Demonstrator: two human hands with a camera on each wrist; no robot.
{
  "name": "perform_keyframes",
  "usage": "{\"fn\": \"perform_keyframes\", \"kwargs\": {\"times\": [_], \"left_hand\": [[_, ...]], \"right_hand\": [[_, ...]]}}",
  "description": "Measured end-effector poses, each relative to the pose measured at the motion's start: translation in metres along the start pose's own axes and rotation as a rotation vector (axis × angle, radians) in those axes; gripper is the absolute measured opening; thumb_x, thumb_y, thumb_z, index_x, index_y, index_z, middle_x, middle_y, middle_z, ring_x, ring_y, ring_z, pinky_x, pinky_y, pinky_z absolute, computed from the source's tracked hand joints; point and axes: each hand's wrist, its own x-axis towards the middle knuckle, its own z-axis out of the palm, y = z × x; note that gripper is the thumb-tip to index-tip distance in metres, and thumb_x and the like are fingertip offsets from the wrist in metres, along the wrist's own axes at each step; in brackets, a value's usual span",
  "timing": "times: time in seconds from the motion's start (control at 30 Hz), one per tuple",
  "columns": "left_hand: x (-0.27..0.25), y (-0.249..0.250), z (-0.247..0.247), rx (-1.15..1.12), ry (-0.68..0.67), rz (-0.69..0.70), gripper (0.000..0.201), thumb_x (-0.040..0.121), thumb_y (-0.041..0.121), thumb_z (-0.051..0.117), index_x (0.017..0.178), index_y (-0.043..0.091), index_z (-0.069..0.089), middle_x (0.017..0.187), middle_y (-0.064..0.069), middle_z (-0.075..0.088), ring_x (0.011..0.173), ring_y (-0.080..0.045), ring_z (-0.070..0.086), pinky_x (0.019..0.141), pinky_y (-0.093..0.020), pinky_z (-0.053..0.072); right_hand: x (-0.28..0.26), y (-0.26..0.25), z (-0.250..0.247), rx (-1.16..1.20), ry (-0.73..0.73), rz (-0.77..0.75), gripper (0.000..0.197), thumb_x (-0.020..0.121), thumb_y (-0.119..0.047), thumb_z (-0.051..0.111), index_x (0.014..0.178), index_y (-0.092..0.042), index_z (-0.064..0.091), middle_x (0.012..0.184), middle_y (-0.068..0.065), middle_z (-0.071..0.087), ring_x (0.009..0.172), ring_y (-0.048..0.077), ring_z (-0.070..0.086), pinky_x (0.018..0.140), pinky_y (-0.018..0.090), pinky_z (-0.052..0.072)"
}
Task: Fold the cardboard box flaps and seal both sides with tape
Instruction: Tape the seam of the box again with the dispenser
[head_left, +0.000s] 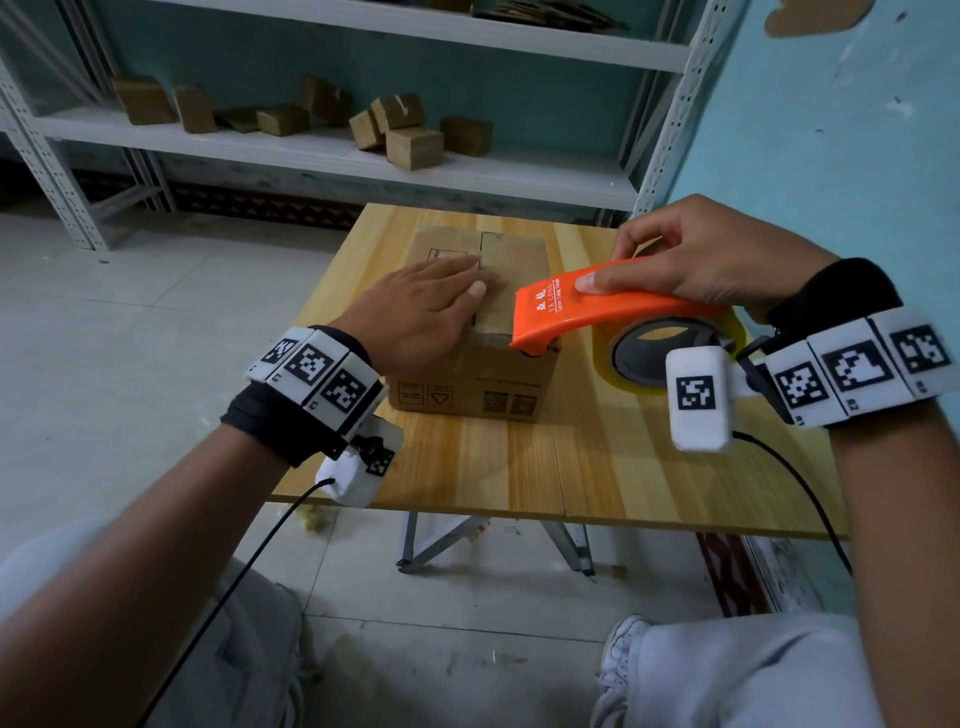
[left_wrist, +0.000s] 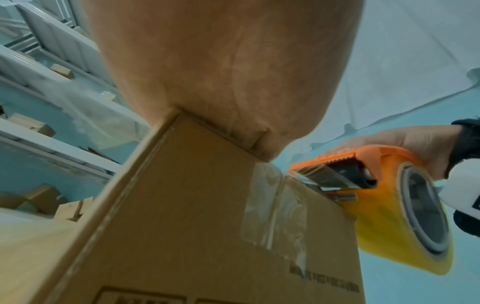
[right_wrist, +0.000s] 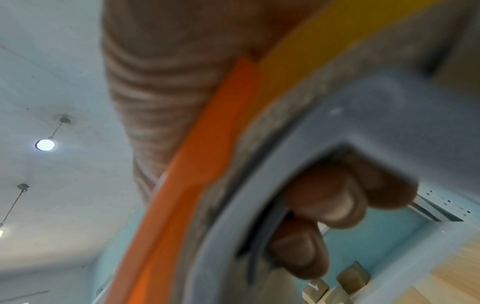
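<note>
Your left hand (head_left: 431, 304) lies flat, fingers straight, pressing the closed flaps of the brown cardboard box (head_left: 470, 387) on the light wooden table (head_left: 545, 467). Your right hand (head_left: 696, 260) has its grip clenched round the orange tape dispenser (head_left: 587, 306), blade end at the box's near top edge; clear tape strip (left_wrist: 272, 207) stuck down its side.

1. One cardboard box (head_left: 470, 387) on the worktop (head_left: 571, 467).
2. One orange tape dispenser (head_left: 597, 301), carrying one roll of tape (head_left: 670, 358).
3. Two hands in view: left hand (head_left: 426, 306), right hand (head_left: 717, 260).
4. About nine small cardboard boxes (head_left: 413, 148) scattered on one shelf (head_left: 311, 150).
5. Two ceiling lamps (right_wrist: 44, 144) visible from the right wrist.
</note>
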Motion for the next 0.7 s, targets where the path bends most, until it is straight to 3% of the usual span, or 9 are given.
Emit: {"fn": "perform_keyframes", "kwargs": {"times": [0.13, 0.33, 0.47, 0.63, 0.7], "left_hand": [[-0.001, 0.000, -0.006, -0.063, -0.025, -0.010, 0.045, 0.104, 0.038, 0.023, 0.147, 0.032, 0.034, 0.156, 0.011, 0.025, 0.146, -0.010, 0.012, 0.116, -0.030, 0.006], [0.001, 0.003, -0.003, 0.084, -0.004, 0.035, 0.047, 0.103, 0.040, 0.025, 0.147, 0.028, 0.032, 0.155, 0.004, 0.029, 0.145, -0.016, 0.019, 0.117, -0.036, 0.015], [0.000, 0.012, 0.001, 0.126, -0.045, 0.115, 0.048, 0.105, 0.037, 0.021, 0.151, 0.026, 0.021, 0.158, 0.006, 0.021, 0.146, -0.008, 0.009, 0.112, -0.019, -0.003], [0.001, 0.004, 0.000, 0.308, -0.134, 0.246, 0.085, 0.078, 0.055, -0.010, 0.152, 0.019, 0.012, 0.160, -0.001, 0.013, 0.148, -0.014, 0.003, 0.121, -0.036, 0.003], [0.002, 0.006, -0.001, 0.351, -0.128, 0.251, 0.079, 0.085, 0.053, -0.006, 0.152, 0.018, 0.013, 0.160, -0.002, 0.012, 0.148, -0.016, 0.002, 0.121, -0.033, -0.001]], "right_hand": [[0.000, -0.001, 0.000, 0.006, -0.002, 0.000, 0.038, 0.076, -0.057, 0.069, 0.084, -0.020, 0.067, 0.086, -0.003, 0.065, 0.076, 0.010, 0.059, 0.063, 0.026, 0.044], [0.002, -0.006, 0.003, -0.012, 0.001, -0.014, 0.039, 0.075, -0.057, 0.070, 0.084, -0.020, 0.069, 0.083, -0.005, 0.064, 0.074, 0.008, 0.058, 0.060, 0.024, 0.041], [0.004, -0.007, 0.003, -0.003, -0.001, -0.015, 0.038, 0.075, -0.057, 0.070, 0.084, -0.020, 0.069, 0.084, -0.005, 0.065, 0.076, 0.008, 0.059, 0.062, 0.024, 0.043], [0.004, -0.006, 0.005, 0.008, 0.000, -0.008, 0.038, 0.075, -0.057, 0.070, 0.085, -0.021, 0.068, 0.087, -0.005, 0.064, 0.079, 0.010, 0.059, 0.064, 0.026, 0.045], [0.004, -0.006, 0.005, 0.005, -0.001, -0.006, 0.039, 0.075, -0.058, 0.070, 0.085, -0.021, 0.068, 0.087, -0.005, 0.064, 0.080, 0.010, 0.059, 0.066, 0.027, 0.046]]}}
